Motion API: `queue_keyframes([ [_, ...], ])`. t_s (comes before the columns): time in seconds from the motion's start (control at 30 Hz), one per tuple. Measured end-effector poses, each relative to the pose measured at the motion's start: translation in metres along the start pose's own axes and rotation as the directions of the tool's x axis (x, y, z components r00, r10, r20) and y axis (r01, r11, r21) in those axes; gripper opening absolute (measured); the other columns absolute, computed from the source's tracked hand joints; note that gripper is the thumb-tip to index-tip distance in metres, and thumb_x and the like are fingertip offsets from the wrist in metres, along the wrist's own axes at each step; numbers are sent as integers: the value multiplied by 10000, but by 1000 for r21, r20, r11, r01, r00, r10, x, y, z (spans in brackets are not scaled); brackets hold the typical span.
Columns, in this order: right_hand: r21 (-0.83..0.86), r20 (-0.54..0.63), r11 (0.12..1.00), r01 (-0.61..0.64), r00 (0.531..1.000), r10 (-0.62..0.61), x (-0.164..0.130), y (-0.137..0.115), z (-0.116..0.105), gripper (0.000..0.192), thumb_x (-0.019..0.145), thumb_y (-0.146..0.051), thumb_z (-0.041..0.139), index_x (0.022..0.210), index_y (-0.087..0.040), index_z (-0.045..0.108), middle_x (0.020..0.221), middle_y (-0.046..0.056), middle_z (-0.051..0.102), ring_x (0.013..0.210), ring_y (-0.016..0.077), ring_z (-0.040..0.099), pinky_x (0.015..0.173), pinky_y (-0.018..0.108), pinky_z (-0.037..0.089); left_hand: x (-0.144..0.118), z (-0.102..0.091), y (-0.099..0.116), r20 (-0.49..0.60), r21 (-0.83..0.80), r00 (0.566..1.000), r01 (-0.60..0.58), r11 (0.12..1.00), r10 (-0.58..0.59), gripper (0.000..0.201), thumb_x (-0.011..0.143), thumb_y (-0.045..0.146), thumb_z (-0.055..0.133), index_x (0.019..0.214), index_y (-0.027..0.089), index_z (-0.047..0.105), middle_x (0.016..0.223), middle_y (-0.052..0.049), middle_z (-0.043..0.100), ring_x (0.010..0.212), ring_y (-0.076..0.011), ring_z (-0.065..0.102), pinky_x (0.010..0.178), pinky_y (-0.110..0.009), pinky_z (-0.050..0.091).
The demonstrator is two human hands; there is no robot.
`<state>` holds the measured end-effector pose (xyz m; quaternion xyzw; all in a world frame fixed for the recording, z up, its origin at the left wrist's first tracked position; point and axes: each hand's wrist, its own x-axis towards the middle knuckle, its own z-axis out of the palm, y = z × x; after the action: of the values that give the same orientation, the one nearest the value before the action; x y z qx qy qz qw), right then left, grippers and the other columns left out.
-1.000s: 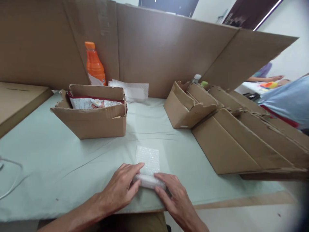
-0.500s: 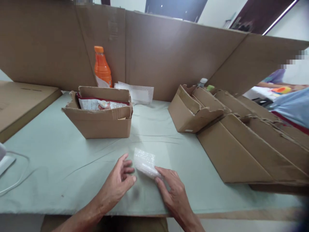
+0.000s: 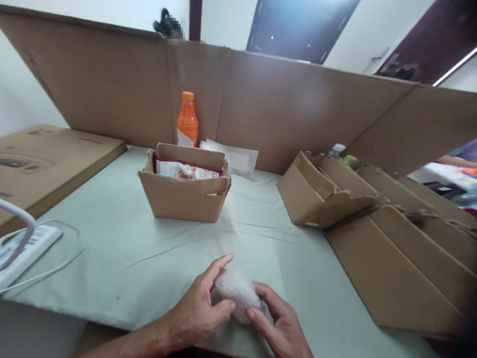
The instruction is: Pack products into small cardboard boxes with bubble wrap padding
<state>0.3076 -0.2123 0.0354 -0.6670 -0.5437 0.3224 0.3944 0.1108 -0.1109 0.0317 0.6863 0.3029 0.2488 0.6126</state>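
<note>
The bundle of bubble wrap (image 3: 238, 293) lay between my two hands, low in the view and near the close edge of the table. My left hand (image 3: 201, 306) was on its left side, the thumb pressed against the near face and the fingers reaching round the far left end. My right hand (image 3: 281, 320) pinched the right end between thumb and forefinger. The hands were apart from each other, both closed on the bundle, and I could not tell what, if anything, was inside the wrapping. Under it all was a pale green cloth (image 3: 100, 278). Beyond my hands, a bit to the left, stood a small cardboard box (image 3: 182, 201) with a packet (image 3: 179, 169) in it. An orange bottle (image 3: 187, 122) stood upright behind that box, and a white sheet (image 3: 240, 158) lay just to the bottle's right, near the cardboard screen (image 3: 290, 114). To my right were a torn-edged box (image 3: 296, 194) and a larger divided box (image 3: 376, 263). Over on my left were a power strip (image 3: 32, 253) and a flat carton (image 3: 52, 169).
</note>
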Motion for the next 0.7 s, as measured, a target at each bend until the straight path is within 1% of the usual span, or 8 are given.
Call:
queue_keyframes([
  [0.07, 21, -5, 1000, -16, 1000, 17, 6, -1, 4, 299, 883, -484, 623, 961, -218, 734, 859, 46, 741, 777, 216, 700, 715, 263, 568, 8, -23, 10, -80, 269, 964, -224, 937, 254, 712, 814, 169, 653, 1470, 252, 390, 1273, -83, 620, 1129, -224, 613, 998, -356, 493],
  [0.13, 8, -54, 1000, -13, 998, 13, 13, 0, 5, 292, 873, -488, 634, 922, -218, 735, 829, 36, 734, 749, 206, 692, 691, 244, 560, 22, -59, 26, -177, 579, 800, -386, 718, 573, 682, 854, 193, 649, 1474, 262, 376, 1376, -108, 557, 1282, -257, 528, 1088, -407, 433],
  [0.2, -46, -111, 999, 12, 994, -17, 20, 2, 2, 291, 849, -491, 662, 906, -218, 744, 873, 49, 748, 786, 218, 705, 700, 245, 567, 40, -99, 44, -230, 816, 606, -305, 490, 762, 685, 868, 151, 624, 1492, 239, 356, 1411, -137, 523, 1362, -289, 455, 1134, -468, 379],
  [0.27, -136, -187, 989, 64, 978, -89, 27, 2, -5, 290, 819, -499, 689, 857, -218, 753, 925, 71, 758, 842, 242, 718, 735, 265, 581, 55, -134, 57, -234, 923, 502, -155, 353, 832, 687, 856, 110, 597, 1492, 195, 352, 1388, -161, 544, 1394, -335, 418, 1130, -535, 359],
  [0.37, -290, -329, 950, 118, 920, -214, 42, -13, -23, 308, 793, -528, 701, 831, -226, 755, 946, 80, 767, 872, 262, 725, 768, 299, 592, 65, -160, 57, -240, 953, 456, -56, 297, 857, 613, 834, 50, 543, 1426, 155, 427, 1140, -126, 673, 1220, -315, 568, 1075, -550, 407],
  [0.5, -472, -444, 873, 122, 823, -355, 78, -75, -49, 305, 825, -510, 683, 987, -258, 740, 914, 32, 768, 832, 240, 722, 724, 300, 573, 56, -153, 28, -218, 952, 388, -118, 283, 895, 503, 797, -8, 531, 1272, 158, 545, 959, -77, 703, 1020, -251, 642, 1067, -538, 416],
  [0.63, -638, -245, 690, 342, 759, -603, 151, -152, -44, 202, 862, -407, 665, 994, -268, 730, 933, 36, 751, 839, 228, 688, 770, 338, 526, 49, -145, 9, -250, 935, 344, -159, 319, 905, 430, 803, -25, 549, 1194, 152, 580, 978, -93, 721, 1051, -247, 647, 1090, -555, 379],
  [0.7, -699, -40, 578, 421, 784, -620, 196, -179, -26, 163, 858, -342, 662, 964, -252, 746, 916, 47, 752, 867, 238, 673, 794, 361, 499, 49, -146, 8, -268, 925, 340, -169, 339, 901, 409, 813, -26, 557, 1182, 149, 588, 973, -91, 725, 1062, -243, 648, 1097, -561, 367],
])
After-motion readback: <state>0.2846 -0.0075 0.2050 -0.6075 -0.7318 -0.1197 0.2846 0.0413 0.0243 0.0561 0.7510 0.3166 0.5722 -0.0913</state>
